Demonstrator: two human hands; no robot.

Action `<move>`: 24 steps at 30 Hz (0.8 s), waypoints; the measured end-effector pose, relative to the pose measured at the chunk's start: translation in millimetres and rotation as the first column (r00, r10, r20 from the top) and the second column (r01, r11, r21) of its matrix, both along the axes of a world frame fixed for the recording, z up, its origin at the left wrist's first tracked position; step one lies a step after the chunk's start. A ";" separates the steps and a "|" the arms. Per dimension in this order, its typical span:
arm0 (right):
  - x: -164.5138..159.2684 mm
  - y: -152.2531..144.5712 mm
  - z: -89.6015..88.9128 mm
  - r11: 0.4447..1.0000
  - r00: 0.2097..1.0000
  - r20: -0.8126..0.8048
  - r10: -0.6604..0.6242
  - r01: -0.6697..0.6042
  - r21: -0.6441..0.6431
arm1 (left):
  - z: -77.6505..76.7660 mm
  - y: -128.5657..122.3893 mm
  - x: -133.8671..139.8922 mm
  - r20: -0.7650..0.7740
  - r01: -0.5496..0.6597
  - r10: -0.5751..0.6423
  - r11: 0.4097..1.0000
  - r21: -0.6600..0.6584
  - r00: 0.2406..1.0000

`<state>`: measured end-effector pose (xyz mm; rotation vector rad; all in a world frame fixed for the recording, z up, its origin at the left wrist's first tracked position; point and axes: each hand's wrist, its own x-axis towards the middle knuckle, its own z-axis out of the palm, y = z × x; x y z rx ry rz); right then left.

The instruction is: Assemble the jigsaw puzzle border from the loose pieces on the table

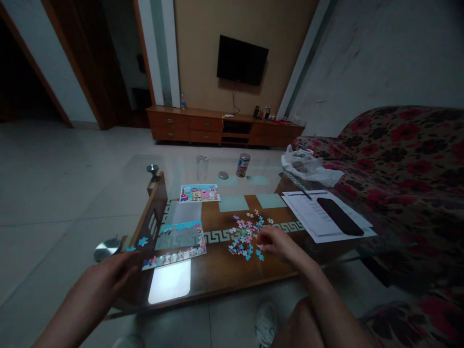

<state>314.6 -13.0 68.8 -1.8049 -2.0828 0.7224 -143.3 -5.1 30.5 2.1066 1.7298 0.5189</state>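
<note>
My right hand (272, 241) reaches into a loose heap of jigsaw pieces (244, 238), its fingers bent and pinched on a small pinkish puzzle piece. At the table's left end, my left hand (110, 273) has thumb and index finger apart. The fingertip is close to a blue puzzle piece (131, 249); another blue piece (143, 241) lies just beyond. Between the hands lies a partly joined puzzle border (174, 257), with its top, right and bottom edges showing and a bare middle. Behind it is a colourful cartoon picture card (199, 193).
The glass-topped table (224, 275) also bears a clear jar (202, 167), a round lid (223, 175) and a printed tin (242, 165). To the right are papers (304, 217), a black phone (340, 216), a pen (306, 194) and a white plastic bag (308, 166). A flowered sofa (395, 154) stands beyond.
</note>
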 end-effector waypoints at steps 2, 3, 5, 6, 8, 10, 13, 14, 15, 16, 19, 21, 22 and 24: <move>1.9 1.8 -2.4 1.000 1.000 0.009 0.008 -0.008 -0.005 | 8.6 -2.2 5.7 -0.021 0.014 -0.014 1.000 -0.020 1.000; 3.0 2.8 -3.9 1.000 1.000 0.022 0.014 -0.014 -0.012 | 12.4 -3.1 7.9 -0.035 0.016 -0.017 1.000 -0.027 0.999; 5.5 4.4 -7.0 1.000 0.998 0.048 0.028 -0.028 -0.009 | 18.9 -4.8 11.3 -0.064 0.016 -0.019 0.999 -0.049 0.998; 6.6 5.0 -8.2 0.999 0.998 0.061 0.033 -0.033 -0.007 | 21.8 -5.5 12.6 -0.078 0.011 -0.016 0.998 -0.061 0.997; 8.2 5.5 -10.1 1.000 0.996 0.079 0.030 -0.030 -0.007 | 26.0 -6.7 14.6 -0.096 0.006 -0.014 0.997 -0.083 0.995; 8.9 5.4 -11.1 1.000 0.996 0.091 0.008 -0.008 -0.011 | 27.8 -7.2 15.3 -0.096 0.012 -0.021 0.995 -0.094 0.995; 8.3 5.1 -11.0 1.000 0.995 0.091 -0.029 0.030 -0.008 | 26.4 -7.1 14.1 -0.082 0.019 -0.025 0.997 -0.075 0.996; 8.0 5.0 -10.6 0.999 0.996 0.088 -0.035 0.036 -0.010 | 25.7 -7.1 13.5 -0.081 0.018 -0.023 0.998 -0.068 0.996; 7.7 5.0 -10.1 0.999 0.996 0.084 -0.038 0.039 -0.013 | 25.2 -7.0 13.0 -0.081 0.014 -0.019 0.998 -0.063 0.997; 7.4 5.1 -9.7 0.999 0.996 0.081 -0.039 0.040 -0.016 | 25.1 -7.0 12.7 -0.084 0.010 -0.015 0.998 -0.063 0.996; 7.9 5.6 -9.6 0.999 0.996 0.075 -0.046 0.048 -0.016 | 26.2 -7.2 12.7 -0.106 0.005 -0.013 0.997 -0.074 0.994; 9.2 6.1 -10.9 0.998 0.996 0.073 -0.058 0.059 -0.014 | 26.5 -7.4 13.0 -0.112 0.011 -0.020 0.997 -0.077 0.994; 9.9 6.4 -11.8 0.998 0.995 0.072 -0.062 0.064 -0.014 | 26.2 -7.5 13.1 -0.108 0.017 -0.025 0.997 -0.073 0.994; 11.3 7.0 -13.4 0.998 0.995 0.072 -0.063 0.064 -0.010 | 24.9 -7.4 13.0 -0.103 0.027 -0.033 0.998 -0.061 0.994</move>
